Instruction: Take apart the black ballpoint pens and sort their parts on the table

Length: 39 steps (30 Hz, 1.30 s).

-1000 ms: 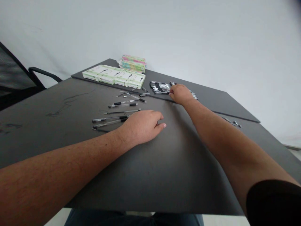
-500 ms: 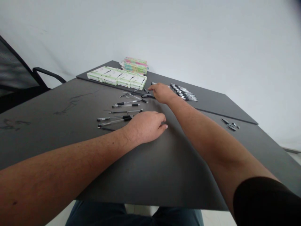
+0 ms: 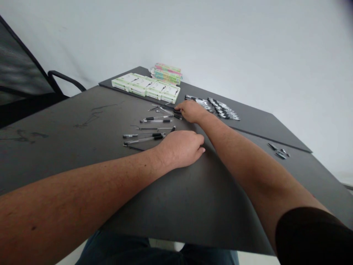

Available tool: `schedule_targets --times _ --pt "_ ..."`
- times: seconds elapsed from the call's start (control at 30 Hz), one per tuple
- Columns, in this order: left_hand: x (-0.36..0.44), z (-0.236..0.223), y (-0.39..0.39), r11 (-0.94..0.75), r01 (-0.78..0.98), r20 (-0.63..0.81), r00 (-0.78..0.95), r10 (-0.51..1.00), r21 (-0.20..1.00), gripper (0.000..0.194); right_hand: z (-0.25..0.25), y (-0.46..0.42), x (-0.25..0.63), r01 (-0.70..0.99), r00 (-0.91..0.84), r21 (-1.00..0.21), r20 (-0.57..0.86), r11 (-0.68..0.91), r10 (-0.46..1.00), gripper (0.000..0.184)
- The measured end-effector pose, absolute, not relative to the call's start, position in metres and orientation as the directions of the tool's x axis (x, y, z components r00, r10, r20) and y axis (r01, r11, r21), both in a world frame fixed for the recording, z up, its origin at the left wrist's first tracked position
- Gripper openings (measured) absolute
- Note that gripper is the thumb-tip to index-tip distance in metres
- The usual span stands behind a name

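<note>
The left hand (image 3: 186, 147) rests palm down on the table (image 3: 176, 206), fingers loosely bent and the thumb set apart from the forefinger. Just left of it lie several clear pens (image 3: 143, 140) with black grips, the nearest running up to its knuckles, and a thin refill (image 3: 134, 148) beside its wrist. The right hand (image 3: 190, 111) reaches farther out, its bent fingertips down at a scatter of pen parts (image 3: 178, 117); whether they grip one, I cannot tell. Just beyond that hand and to its right lie two rows, a near row (image 3: 202, 102) and a far row (image 3: 224, 109), both of pens side by side. Past its left side sit white boxes (image 3: 158, 88), with coloured cartons (image 3: 167, 75) behind. Well to its right are a few small pieces (image 3: 280, 155).
</note>
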<state>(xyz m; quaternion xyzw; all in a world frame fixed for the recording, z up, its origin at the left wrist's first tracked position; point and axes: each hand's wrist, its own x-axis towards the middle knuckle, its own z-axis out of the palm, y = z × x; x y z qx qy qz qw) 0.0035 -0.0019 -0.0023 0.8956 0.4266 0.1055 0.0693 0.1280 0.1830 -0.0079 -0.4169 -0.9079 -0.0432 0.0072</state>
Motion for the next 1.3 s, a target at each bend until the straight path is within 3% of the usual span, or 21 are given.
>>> schedule_targets --times 0.6,0.83,1.07,1.3 --pt "0.005 0.001 -0.001 -0.608 0.773 0.105 0.599 0.794 0.183 0.03 -0.015 0.132 0.168 0.661 -0.748 -0.019 0.064 0.75 0.661 0.055" --pt "0.005 0.001 -0.002 -0.613 0.77 0.088 0.608 0.789 0.175 0.03 -0.008 0.129 0.179 0.702 -0.711 -0.001 0.058 0.712 0.701 0.047" --pt "0.005 0.0 -0.002 -0.621 0.761 0.112 0.612 0.783 0.188 0.03 0.005 0.135 0.17 0.826 -0.562 0.047 0.131 0.561 0.816 0.039" --pt "0.003 0.002 -0.002 -0.62 0.763 0.097 0.613 0.784 0.183 0.028 0.005 0.155 0.126 0.823 -0.566 0.113 0.076 0.557 0.821 0.027"
